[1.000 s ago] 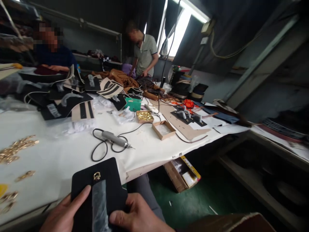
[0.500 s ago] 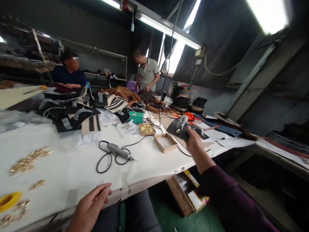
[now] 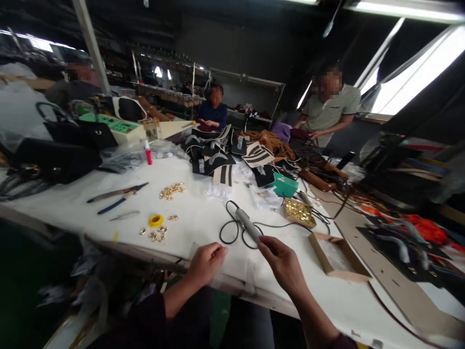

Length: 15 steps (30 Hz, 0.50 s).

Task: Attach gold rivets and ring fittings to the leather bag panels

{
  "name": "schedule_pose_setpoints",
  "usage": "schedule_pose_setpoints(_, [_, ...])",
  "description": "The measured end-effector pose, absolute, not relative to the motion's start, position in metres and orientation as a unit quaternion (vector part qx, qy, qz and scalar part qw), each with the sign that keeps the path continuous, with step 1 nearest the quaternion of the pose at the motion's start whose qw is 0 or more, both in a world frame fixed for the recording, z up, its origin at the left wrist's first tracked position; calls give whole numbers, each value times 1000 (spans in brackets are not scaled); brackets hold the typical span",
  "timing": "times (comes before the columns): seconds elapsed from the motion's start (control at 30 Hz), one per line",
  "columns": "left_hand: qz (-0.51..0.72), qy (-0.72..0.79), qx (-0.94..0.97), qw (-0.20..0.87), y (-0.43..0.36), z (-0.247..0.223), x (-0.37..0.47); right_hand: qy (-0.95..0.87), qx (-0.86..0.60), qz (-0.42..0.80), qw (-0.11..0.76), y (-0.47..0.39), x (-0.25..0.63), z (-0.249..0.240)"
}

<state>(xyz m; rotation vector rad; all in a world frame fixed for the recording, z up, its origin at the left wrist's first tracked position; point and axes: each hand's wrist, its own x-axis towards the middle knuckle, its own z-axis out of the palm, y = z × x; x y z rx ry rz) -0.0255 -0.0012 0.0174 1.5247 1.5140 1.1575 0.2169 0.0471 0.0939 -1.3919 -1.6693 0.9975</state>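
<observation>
A grey pen-shaped power tool (image 3: 247,224) with a looped black cord lies on the white table. My right hand (image 3: 281,264) is at its front end, thumb and fingers closed around the tip, which they hide. To the left, my left hand (image 3: 207,264) hovers at the table's front edge with fingers curled together. Whatever may be between those fingertips is too small to make out. An open cardboard box (image 3: 339,257) is to the right of my right hand. Behind it sits a small box of gold-coloured metal pieces (image 3: 300,212).
Gold-coloured fittings (image 3: 172,191), a yellow tape roll (image 3: 156,221), pliers (image 3: 119,198) and a red bottle (image 3: 147,152) are on the left. Black and striped pieces (image 3: 221,162) pile up at the back. Dark pieces with plastic wrap (image 3: 399,249) lie at right. Several people are beyond the table.
The view has swung left. My right hand has let go of the black piece with plastic wrap on the right and come over to the grey tool. My left hand stays near the table edge.
</observation>
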Motion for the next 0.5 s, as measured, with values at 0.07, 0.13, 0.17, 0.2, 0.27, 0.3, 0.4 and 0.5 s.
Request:
schedule_pose_setpoints(0.07, [444,581,591,340,-3,18,-25,-692,-493,397,347,62,175,101])
schedule_pose_setpoints(0.13, [442,581,594,337,-4,20,-24,-726,-449,402,331,81,134,101])
schedule_pose_setpoints(0.17, [441,583,596,335,-5,20,-24,-739,-432,402,324,91,115,99])
schedule_pose_setpoints(0.2, [439,585,597,329,-5,20,-24,-749,-421,399,320,103,96,97])
schedule_pose_setpoints(0.27, [435,593,604,307,-4,18,-24,-765,-415,375,319,130,63,91])
schedule_pose_setpoints(0.3, [435,596,608,293,-3,16,-24,-774,-424,348,317,147,49,89])
schedule_pose_setpoints(0.4, [446,592,614,270,-1,4,-24,-782,-501,230,292,205,16,90])
schedule_pose_setpoints(0.5, [461,567,631,261,3,-16,-23,-759,-564,171,278,264,-6,93])
